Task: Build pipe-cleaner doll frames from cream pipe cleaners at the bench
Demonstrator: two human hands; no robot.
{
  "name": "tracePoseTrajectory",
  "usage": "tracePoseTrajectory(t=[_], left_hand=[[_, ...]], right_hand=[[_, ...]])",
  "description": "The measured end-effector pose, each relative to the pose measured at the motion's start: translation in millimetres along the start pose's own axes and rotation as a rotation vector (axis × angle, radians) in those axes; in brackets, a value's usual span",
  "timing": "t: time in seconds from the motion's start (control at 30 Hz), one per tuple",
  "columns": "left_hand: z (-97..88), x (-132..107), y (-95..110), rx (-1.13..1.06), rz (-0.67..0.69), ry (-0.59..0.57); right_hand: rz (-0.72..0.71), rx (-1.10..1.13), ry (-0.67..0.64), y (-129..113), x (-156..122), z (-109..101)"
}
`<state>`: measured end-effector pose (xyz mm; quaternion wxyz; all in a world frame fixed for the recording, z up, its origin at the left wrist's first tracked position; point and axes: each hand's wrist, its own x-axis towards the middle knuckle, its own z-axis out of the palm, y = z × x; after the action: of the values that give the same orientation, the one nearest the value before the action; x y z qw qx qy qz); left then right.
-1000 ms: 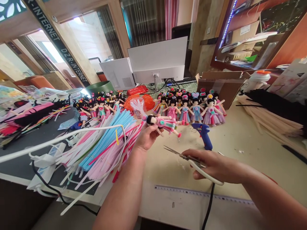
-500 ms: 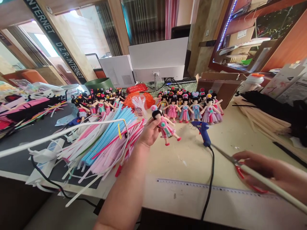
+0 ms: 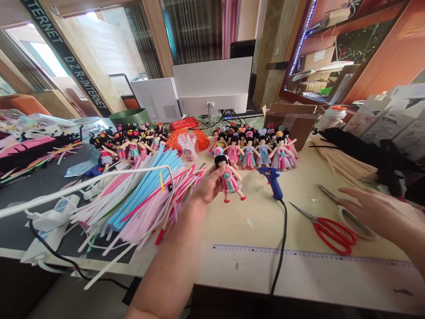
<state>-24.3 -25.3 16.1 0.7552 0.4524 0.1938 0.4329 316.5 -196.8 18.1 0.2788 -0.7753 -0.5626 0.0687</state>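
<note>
1. Head view, with the clock centred on the doll you hold and 12 o'clock pointing away from you. Your left hand (image 3: 209, 187) grips this pipe-cleaner doll (image 3: 228, 178) at its side, fingers closed. It is upright with a slight tilt, facing you: black hair, a pom-pom on its head, pink dress with a striped skirt, red shoes.
2. Between 3 and 4 o'clock, your right hand (image 3: 372, 212) is palm down with its fingers open, over the handles of the white-handled scissors (image 3: 328, 193). You cannot tell whether the fingers touch them.
3. Just beside those, at 4 o'clock, the red-handled scissors (image 3: 332, 231) lie on the table (image 3: 239, 226), their tips pointing toward the glue gun.
4. At 3 o'clock, near the doll, lies the blue glue gun (image 3: 274, 182); its black cable (image 3: 283, 239) crosses the ruler (image 3: 252, 250) and reaches the table's near edge at 5 o'clock. The ruler runs from 6 round to 4.
5. Toward 9 o'clock, just beside your left hand, spreads a heap of pink, white and blue pipe cleaners (image 3: 142, 195).
6. At 10 is a clear plastic cup (image 3: 187, 149) by an orange bag (image 3: 203, 141); at 1, a group of finished-looking dolls (image 3: 249, 155) stands in rows.
7. At 2 sits a cardboard box (image 3: 302, 133); at 12, a monitor (image 3: 212, 77) seen from behind.
</note>
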Motion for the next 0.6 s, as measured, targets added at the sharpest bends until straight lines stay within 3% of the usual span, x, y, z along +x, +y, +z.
tracePoseTrajectory(t=[0.03,0.17,0.27,0.37,0.47,0.6], left_hand=[[0.6,0,0,-0.003,-0.01,-0.001],[6.8,-3,-3,-0.003,-0.041,-0.004],[12.2,-4,-6,0.0,-0.059,-0.029],[14.2,-3,-11,-0.013,-0.09,-0.043],[13.9,-1,-15,-0.015,-0.112,-0.034],[14.9,0,-18,0.028,-0.154,0.001]], right_hand=[[0.037,-0.081,0.1,-21,2,0],[-0.198,0.173,-0.086,-111,7,25],[-0.299,0.308,-0.148,-154,15,59],[-0.315,0.41,-0.195,-166,25,85],[-0.306,0.405,-0.194,-161,32,96],[-0.406,0.213,-0.036,-153,30,99]])
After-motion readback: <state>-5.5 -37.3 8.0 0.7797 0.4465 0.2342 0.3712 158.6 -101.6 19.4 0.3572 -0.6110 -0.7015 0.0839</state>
